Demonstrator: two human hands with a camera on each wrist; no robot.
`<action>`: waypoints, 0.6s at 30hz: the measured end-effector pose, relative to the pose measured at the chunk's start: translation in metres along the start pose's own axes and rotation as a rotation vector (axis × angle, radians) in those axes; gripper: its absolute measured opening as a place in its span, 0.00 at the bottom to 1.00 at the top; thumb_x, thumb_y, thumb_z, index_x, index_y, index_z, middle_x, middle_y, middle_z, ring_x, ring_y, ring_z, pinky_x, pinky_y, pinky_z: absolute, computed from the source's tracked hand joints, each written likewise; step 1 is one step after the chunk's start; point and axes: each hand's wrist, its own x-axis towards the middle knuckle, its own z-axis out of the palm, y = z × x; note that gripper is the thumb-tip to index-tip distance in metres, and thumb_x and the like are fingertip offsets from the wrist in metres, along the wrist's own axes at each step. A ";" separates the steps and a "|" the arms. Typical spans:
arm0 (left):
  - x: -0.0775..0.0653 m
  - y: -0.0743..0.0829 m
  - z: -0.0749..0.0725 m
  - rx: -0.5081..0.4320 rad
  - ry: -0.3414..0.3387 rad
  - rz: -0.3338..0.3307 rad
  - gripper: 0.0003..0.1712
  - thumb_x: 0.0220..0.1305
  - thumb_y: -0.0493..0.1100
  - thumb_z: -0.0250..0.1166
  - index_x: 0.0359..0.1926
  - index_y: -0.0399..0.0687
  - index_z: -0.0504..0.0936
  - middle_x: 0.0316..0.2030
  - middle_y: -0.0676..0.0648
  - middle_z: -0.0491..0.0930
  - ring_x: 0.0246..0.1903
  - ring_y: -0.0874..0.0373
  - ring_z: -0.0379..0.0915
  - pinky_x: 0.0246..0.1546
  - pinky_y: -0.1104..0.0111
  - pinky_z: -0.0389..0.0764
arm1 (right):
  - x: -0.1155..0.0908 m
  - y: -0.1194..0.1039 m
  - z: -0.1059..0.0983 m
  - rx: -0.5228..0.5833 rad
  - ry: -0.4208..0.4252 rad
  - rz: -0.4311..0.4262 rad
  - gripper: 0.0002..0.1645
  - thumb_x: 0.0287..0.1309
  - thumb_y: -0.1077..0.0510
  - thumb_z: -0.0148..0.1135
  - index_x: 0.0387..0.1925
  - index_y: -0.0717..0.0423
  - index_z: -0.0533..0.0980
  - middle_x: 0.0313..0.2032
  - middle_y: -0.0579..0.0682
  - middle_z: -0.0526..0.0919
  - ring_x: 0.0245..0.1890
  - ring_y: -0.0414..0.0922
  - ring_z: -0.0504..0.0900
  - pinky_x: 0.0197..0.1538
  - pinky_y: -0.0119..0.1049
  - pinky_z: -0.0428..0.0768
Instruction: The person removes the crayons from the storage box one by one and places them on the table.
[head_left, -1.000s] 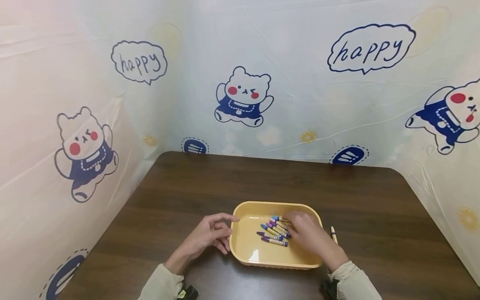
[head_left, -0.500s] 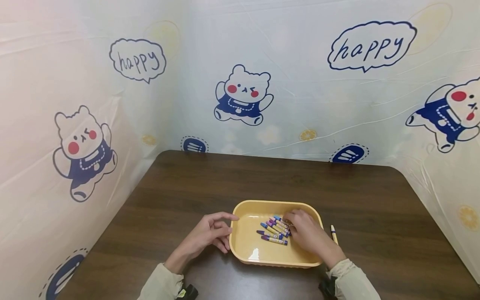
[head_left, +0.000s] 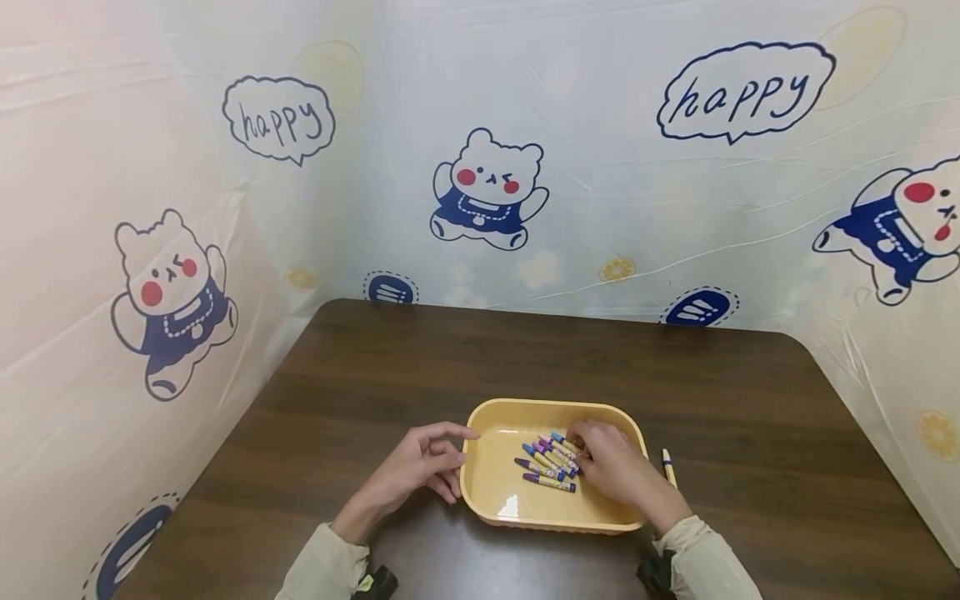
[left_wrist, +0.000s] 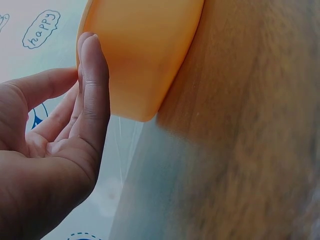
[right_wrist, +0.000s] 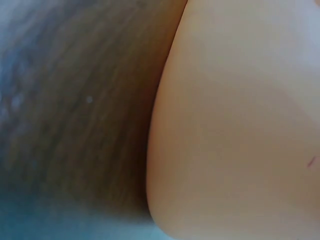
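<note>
A shallow yellow plastic tray (head_left: 495, 512) sits on the brown table, holding several crayons (head_left: 549, 482) with yellow wrappers and purple, pink or blue tips. My left hand (head_left: 420, 462) is at the tray's left side, fingers loosely extended and fingertips at its rim. In the left wrist view, the fingers of that left hand (left_wrist: 65, 130) lie against the tray's outer wall (left_wrist: 142, 65). Inside the tray, my right hand (head_left: 611, 462) reaches down over the crayons' right ends, fingers bent. Its fingertips are hidden, so I cannot tell whether they pinch a crayon.
A single crayon (head_left: 668, 468) lies on the table (head_left: 480, 350) just right of the tray. Behind the table hangs a pale curtain (head_left: 585, 100) printed with bears. The right wrist view shows only the tray's outer wall (right_wrist: 225, 130) and the table top.
My right fingers have shifted slightly among the crayons, and the blue-tipped crayon at the back has moved a little to the right. The left hand and tray stay in place.
</note>
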 end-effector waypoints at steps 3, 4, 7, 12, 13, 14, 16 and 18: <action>0.000 0.000 -0.001 0.003 -0.002 0.000 0.25 0.70 0.32 0.60 0.65 0.30 0.69 0.26 0.41 0.83 0.22 0.53 0.83 0.26 0.56 0.88 | 0.000 0.000 0.000 0.008 -0.007 0.000 0.13 0.49 0.70 0.70 0.35 0.54 0.79 0.28 0.43 0.77 0.30 0.39 0.73 0.34 0.37 0.77; 0.000 -0.001 -0.001 0.004 -0.001 -0.003 0.25 0.70 0.33 0.60 0.65 0.30 0.69 0.26 0.41 0.84 0.22 0.52 0.83 0.26 0.56 0.88 | 0.000 0.000 0.000 0.010 -0.007 -0.003 0.13 0.49 0.70 0.70 0.35 0.54 0.79 0.29 0.43 0.77 0.31 0.39 0.74 0.35 0.37 0.78; 0.000 -0.001 -0.001 0.004 0.001 -0.009 0.25 0.70 0.33 0.60 0.65 0.30 0.69 0.26 0.41 0.84 0.22 0.52 0.83 0.27 0.57 0.88 | 0.000 0.000 0.000 0.018 -0.003 -0.018 0.15 0.47 0.71 0.70 0.35 0.53 0.78 0.29 0.43 0.78 0.31 0.38 0.75 0.35 0.37 0.78; -0.001 -0.001 -0.001 0.009 0.000 0.003 0.24 0.70 0.33 0.60 0.65 0.30 0.69 0.26 0.41 0.83 0.22 0.53 0.82 0.26 0.57 0.88 | 0.000 0.001 0.001 0.030 -0.005 -0.042 0.17 0.45 0.72 0.67 0.32 0.48 0.76 0.28 0.42 0.77 0.29 0.38 0.73 0.32 0.33 0.75; -0.001 -0.001 -0.001 0.011 0.001 0.006 0.24 0.70 0.33 0.60 0.64 0.30 0.69 0.26 0.40 0.83 0.21 0.53 0.82 0.26 0.57 0.88 | 0.000 0.001 0.001 0.032 -0.006 -0.044 0.17 0.45 0.72 0.66 0.32 0.48 0.76 0.28 0.42 0.77 0.29 0.38 0.73 0.31 0.32 0.74; 0.000 -0.001 -0.001 0.015 0.001 0.009 0.24 0.70 0.33 0.60 0.64 0.29 0.69 0.26 0.39 0.83 0.21 0.52 0.82 0.26 0.56 0.88 | 0.000 0.001 0.001 0.035 -0.010 -0.044 0.17 0.45 0.72 0.66 0.32 0.48 0.76 0.28 0.42 0.76 0.29 0.38 0.72 0.31 0.32 0.73; 0.000 -0.001 0.000 0.020 0.002 0.013 0.24 0.70 0.33 0.60 0.64 0.29 0.69 0.27 0.36 0.83 0.21 0.52 0.82 0.26 0.56 0.88 | 0.000 0.001 0.000 0.046 -0.013 -0.041 0.17 0.46 0.72 0.65 0.32 0.48 0.76 0.27 0.42 0.76 0.28 0.38 0.72 0.30 0.31 0.72; 0.000 0.000 0.000 0.025 0.004 0.014 0.24 0.70 0.33 0.60 0.64 0.29 0.70 0.27 0.33 0.82 0.21 0.52 0.82 0.26 0.55 0.88 | 0.000 0.002 -0.001 0.053 -0.007 -0.039 0.16 0.47 0.72 0.65 0.32 0.48 0.77 0.26 0.41 0.76 0.26 0.38 0.71 0.28 0.30 0.71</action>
